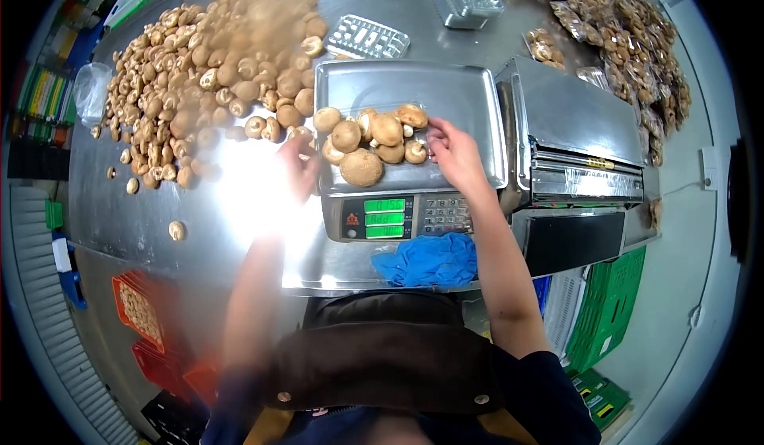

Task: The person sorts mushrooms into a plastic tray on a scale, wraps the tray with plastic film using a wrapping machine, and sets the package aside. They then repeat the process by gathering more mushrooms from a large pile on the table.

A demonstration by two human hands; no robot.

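Seen from a head camera looking down, a person in a dark top stands at the near edge of a steel worktop [143, 230]. Closest to the person, at that near edge, lies a crumpled pair of blue gloves [430, 260], just in front of a digital scale's green display [383, 217] and keypad [446, 214].

On the scale's steel pan [461, 103], a batch of mushrooms [370, 144] sits in what appears to be a clear plastic tray, its edges hard to make out. The right hand [454, 151] rests at the right end of the batch, fingers curled against the tray's edge or the outermost mushroom; which one it grips cannot be told. The left hand [301, 163] is at the pan's left edge, blurred by motion and glare, so whether it is loose or clenched cannot be told.

The mushrooms look light, dry and easily bruised, with rounded caps that would roll; they are probably best lifted gently by the cap, or the tray taken at both ends.

Further back, a large loose heap of mushrooms [215, 63] covers the worktop's far left. Two empty clear trays [368, 37] lie near the far edge. At the right stands a film-wrapping machine [577, 151], and beyond it, at the far right corner, wrapped packs of mushrooms [629, 31] are piled.
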